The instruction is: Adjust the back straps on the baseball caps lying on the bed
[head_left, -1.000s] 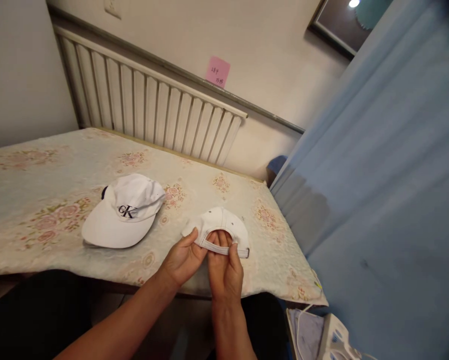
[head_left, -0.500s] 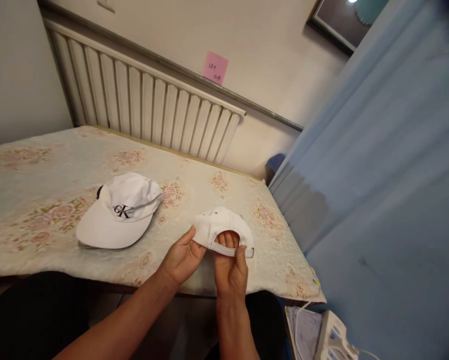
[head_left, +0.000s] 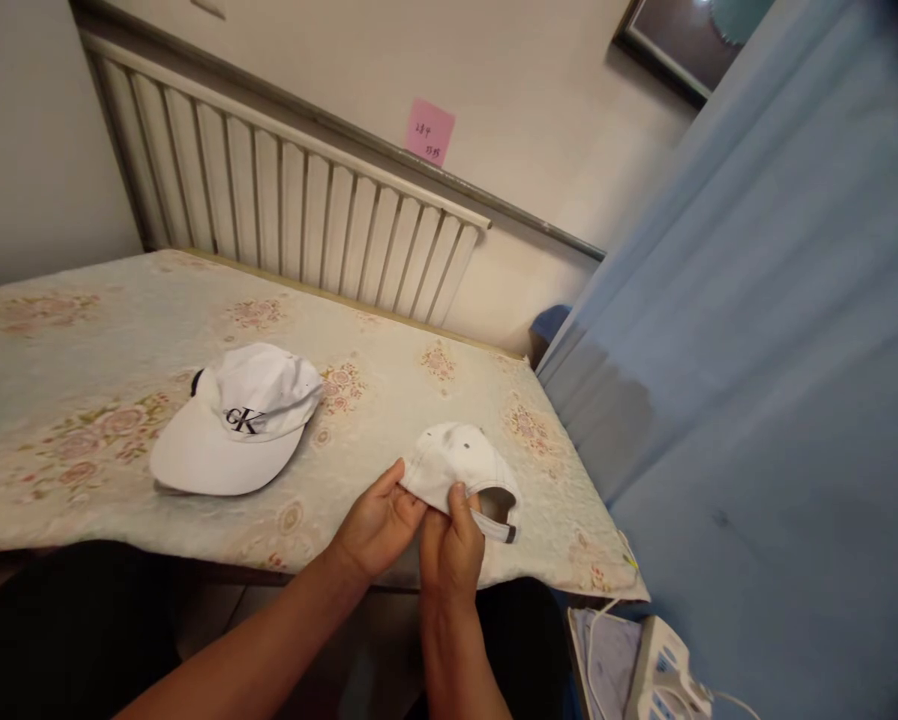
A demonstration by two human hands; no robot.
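A small white cap (head_left: 460, 462) lies near the table's front edge with its back opening and strap turned to the right. My left hand (head_left: 378, 520) pinches the cap's lower left rim between thumb and fingers. Beside it, my right hand (head_left: 449, 545) grips the same rim, thumb on top. A second white cap with a dark logo (head_left: 239, 420) rests to the left on its brim, untouched.
The table (head_left: 81, 360) wears a pale floral cloth. A white radiator (head_left: 291, 220) runs along the wall behind, with a pink note (head_left: 429, 131) above it. A blue curtain (head_left: 756, 380) hangs at right. A white device with a cable (head_left: 666, 675) sits below the table's right corner.
My hands have turned the small cap so its strap opening now faces right. My right fingers came out of the opening and now pinch the rim.
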